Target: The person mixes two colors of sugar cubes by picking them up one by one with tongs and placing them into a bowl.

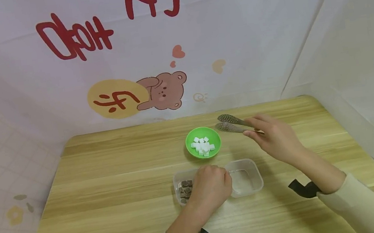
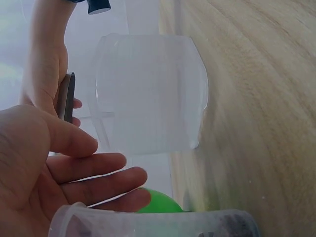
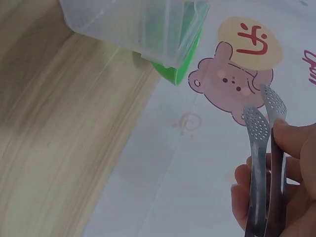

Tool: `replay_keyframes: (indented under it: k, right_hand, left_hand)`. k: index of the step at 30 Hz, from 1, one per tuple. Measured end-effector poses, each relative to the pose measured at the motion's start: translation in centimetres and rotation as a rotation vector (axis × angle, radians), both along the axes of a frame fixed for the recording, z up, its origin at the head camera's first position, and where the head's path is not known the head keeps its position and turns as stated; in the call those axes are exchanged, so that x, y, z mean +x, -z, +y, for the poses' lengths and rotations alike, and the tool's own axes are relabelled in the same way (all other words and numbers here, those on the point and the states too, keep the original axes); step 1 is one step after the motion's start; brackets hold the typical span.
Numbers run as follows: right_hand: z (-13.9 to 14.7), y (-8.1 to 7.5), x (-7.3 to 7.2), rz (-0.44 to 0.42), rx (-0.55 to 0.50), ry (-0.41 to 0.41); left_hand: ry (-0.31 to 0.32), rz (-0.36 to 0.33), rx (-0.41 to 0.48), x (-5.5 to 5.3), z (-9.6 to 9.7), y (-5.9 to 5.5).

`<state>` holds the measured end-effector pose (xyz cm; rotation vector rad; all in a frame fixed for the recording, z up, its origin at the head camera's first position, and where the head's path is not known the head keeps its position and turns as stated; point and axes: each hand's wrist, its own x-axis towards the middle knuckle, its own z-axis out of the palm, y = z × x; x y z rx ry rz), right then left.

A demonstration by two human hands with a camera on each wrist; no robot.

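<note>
Metal tongs (image 1: 229, 127) with perforated tips are gripped by my right hand (image 1: 278, 140). Their tips are spread apart with nothing between them, right of the green bowl (image 1: 213, 132). Thumb and fingers hold the tongs' arms from both sides in the right wrist view. White cubes (image 1: 202, 146) lie piled in the bowl. My left hand (image 1: 211, 186) hovers over the inner sides of two clear plastic boxes, its fingers loosely bent and holding nothing, as the left wrist view shows. Dark brown cubes (image 1: 185, 187) sit in the left box (image 1: 176, 181), partly hidden by that hand. The right box (image 1: 259, 176) contains nothing visible.
The bowl and boxes stand on a wood-grain table (image 1: 111, 189). A white printed cloth (image 1: 246, 26) with a bear hangs behind the table's back edge, and cloth walls rise at both sides. Black straps (image 1: 303, 189) show near the wrists.
</note>
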<state>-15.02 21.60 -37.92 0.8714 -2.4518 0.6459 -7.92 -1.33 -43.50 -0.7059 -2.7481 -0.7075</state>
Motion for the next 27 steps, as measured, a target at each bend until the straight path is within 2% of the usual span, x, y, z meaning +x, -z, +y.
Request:
replay_keyframes:
  k: [4,7,14,18,27]
  right_hand:
    - [0.3,0.0,0.4,0.019,0.007,0.011]
    - [0.4,0.3,0.7,0.022,0.002,0.023]
    - [0.4,0.8,1.4,-0.025,-0.037,0.058]
    - [0.0,0.9,1.7,-0.043,-0.058,0.044]
    - [-1.5,1.1,2.7,-0.075,-0.082,-0.01]
  left_hand:
    - [-0.002,0.074,-0.028,0.0,-0.1,0.0]
    - [-0.008,0.1,-0.034,-0.1,-0.2,-0.2]
    - [-0.025,0.122,0.057,-0.3,-1.1,-0.9]
    - [-0.048,0.139,0.082,-0.2,-2.1,-1.1]
    - [-0.144,0.06,0.081,0.3,-5.4,-1.5]
